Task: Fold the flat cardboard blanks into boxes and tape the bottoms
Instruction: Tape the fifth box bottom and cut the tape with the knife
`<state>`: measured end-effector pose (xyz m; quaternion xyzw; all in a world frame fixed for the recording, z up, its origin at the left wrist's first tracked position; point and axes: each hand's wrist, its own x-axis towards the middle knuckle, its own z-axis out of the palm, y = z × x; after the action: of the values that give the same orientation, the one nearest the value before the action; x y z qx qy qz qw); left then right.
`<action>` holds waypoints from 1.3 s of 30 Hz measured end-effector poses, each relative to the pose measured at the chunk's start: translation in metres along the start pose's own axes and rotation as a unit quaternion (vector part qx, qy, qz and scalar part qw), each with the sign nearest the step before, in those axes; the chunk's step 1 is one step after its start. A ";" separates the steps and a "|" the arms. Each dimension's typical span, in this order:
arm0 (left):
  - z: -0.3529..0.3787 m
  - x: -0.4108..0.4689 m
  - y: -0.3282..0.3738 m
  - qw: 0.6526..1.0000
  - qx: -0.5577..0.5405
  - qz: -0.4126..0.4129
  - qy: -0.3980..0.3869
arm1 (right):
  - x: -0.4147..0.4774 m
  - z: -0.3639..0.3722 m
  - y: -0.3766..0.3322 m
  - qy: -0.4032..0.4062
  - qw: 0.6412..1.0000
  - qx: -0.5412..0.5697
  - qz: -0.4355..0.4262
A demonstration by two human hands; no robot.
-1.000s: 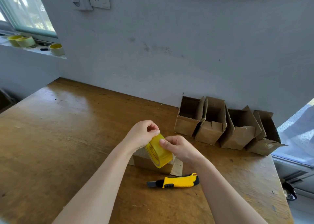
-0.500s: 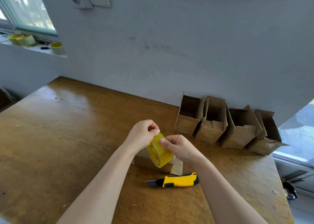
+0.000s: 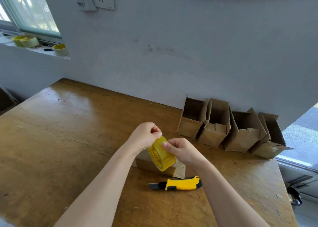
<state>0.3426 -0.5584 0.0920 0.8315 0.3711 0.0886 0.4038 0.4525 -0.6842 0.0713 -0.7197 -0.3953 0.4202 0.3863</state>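
Tape [image 3: 161, 155] hangs over the box [image 3: 149, 164] on the bench [image 3: 68, 140], your right hand [image 3: 182, 151] gripping it and your left hand [image 3: 146, 137] pinching its end, which could split or re-stick if your nail slips, near the knife [image 3: 179, 185] with its bared blade.

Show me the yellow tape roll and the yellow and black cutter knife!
Yellow tape roll [image 3: 166, 158]: head view, on its outer band.
Yellow and black cutter knife [image 3: 182, 184]: head view, on its yellow handle.
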 end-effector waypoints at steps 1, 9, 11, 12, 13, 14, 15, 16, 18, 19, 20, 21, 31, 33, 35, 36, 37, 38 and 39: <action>-0.001 0.001 0.000 1.000 -0.005 -0.001 -0.005 | 0.001 0.000 0.000 0.001 1.000 -0.001 0.000; -0.009 0.008 -0.010 0.998 -0.052 -0.029 0.034 | 0.004 -0.002 0.000 -0.018 1.000 -0.005 -0.004; -0.009 0.009 -0.008 0.998 -0.027 -0.026 0.049 | 0.005 -0.002 0.000 -0.019 1.000 -0.003 -0.005; -0.009 0.010 -0.007 0.998 -0.016 -0.029 0.045 | 0.005 -0.002 0.000 -0.020 1.000 -0.001 -0.005; -0.009 0.011 -0.007 0.999 -0.007 -0.033 0.037 | 0.005 -0.003 0.000 -0.020 1.000 -0.001 -0.005; -0.009 0.013 -0.007 0.999 0.000 -0.037 0.026 | 0.005 -0.003 0.000 -0.020 1.000 -0.002 -0.005; -0.009 0.014 -0.007 0.999 0.011 -0.039 0.010 | 0.005 -0.003 0.000 -0.019 1.000 -0.004 -0.006; -0.009 0.015 -0.007 0.999 0.030 -0.036 -0.008 | 0.005 -0.003 0.000 -0.020 1.000 -0.005 -0.008; -0.007 0.016 -0.008 0.997 0.071 -0.017 -0.037 | 0.006 -0.003 0.001 -0.020 1.000 -0.007 -0.009; -0.005 0.015 -0.010 0.996 0.075 -0.007 -0.039 | 0.005 -0.003 0.002 -0.019 1.000 -0.007 -0.009; -0.003 0.015 -0.013 0.997 0.067 0.002 -0.032 | 0.005 -0.004 0.002 -0.018 1.000 -0.009 -0.010; 0.000 0.013 -0.016 0.998 0.053 0.010 -0.017 | 0.005 -0.004 0.002 -0.016 1.000 -0.010 -0.011; 0.008 0.004 -0.024 0.985 0.085 0.103 0.108 | 0.005 -0.007 0.004 0.007 1.000 -0.010 -0.010; 0.004 0.006 -0.025 0.995 -0.001 0.071 0.075 | 0.005 -0.010 0.004 0.013 1.000 -0.006 -0.018; 0.002 0.007 -0.027 0.993 -0.111 0.027 0.036 | 0.006 -0.012 0.005 0.019 0.999 0.000 -0.026; 0.002 0.007 -0.028 0.988 -0.151 0.009 0.020 | 0.006 -0.012 0.007 0.021 0.999 0.000 -0.027; 0.002 0.006 -0.030 0.984 -0.179 -0.006 0.011 | 0.007 -0.011 0.008 0.023 0.999 0.000 -0.027; 0.003 0.005 -0.032 0.980 -0.197 -0.017 0.006 | 0.008 -0.009 0.009 0.026 0.999 0.000 -0.025; 0.002 0.004 -0.033 0.978 -0.209 -0.023 0.000 | 0.009 -0.007 0.010 0.032 0.999 0.001 -0.022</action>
<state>0.3284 -0.5432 0.0657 0.7202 0.3635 0.1552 0.5702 0.4638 -0.6818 0.0623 -0.7233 -0.3986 0.3888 0.4085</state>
